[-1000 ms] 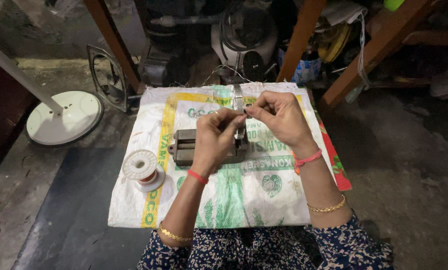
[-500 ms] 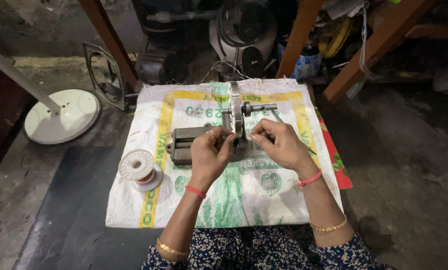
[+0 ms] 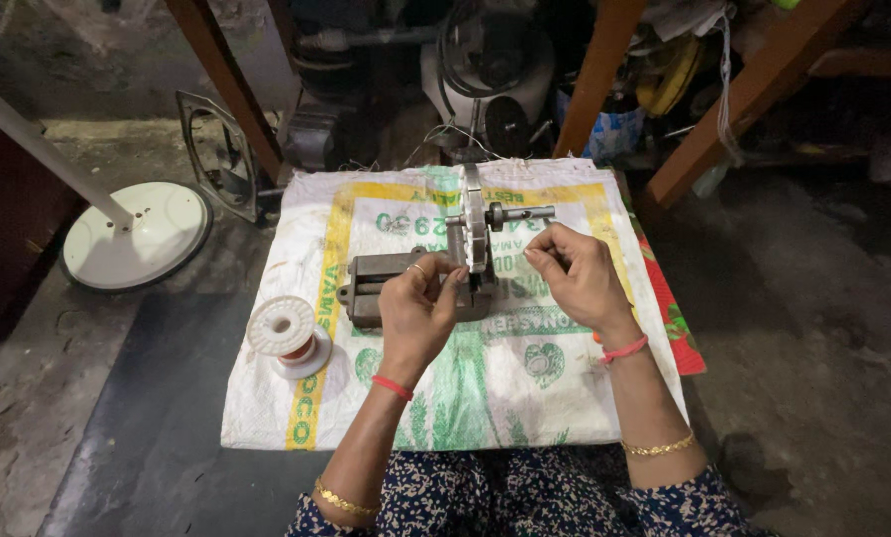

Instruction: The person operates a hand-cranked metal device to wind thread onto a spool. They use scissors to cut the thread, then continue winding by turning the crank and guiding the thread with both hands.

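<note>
A grey metal device (image 3: 386,278) with an upright disc (image 3: 475,224) and a short shaft (image 3: 520,213) stands on a white woven sack (image 3: 525,388) spread on the floor. My left hand (image 3: 417,313) rests against the device's base just below the disc, fingers curled and pinched. My right hand (image 3: 575,273) hovers to the right of the disc, thumb and forefinger pinched together; whether something thin is held between them cannot be made out. Both wrists wear a red thread and a gold bangle.
A white spool (image 3: 284,333) of copper wire lies on the sack's left side. A white round fan base (image 3: 137,234) with its pole sits at far left. Wooden legs (image 3: 599,75) and dark machine parts (image 3: 485,70) crowd the back. A red cloth (image 3: 669,318) pokes out at right.
Both hands have come down from raised above the device to its base and right side, uncovering the disc and shaft. The view has shifted slightly.
</note>
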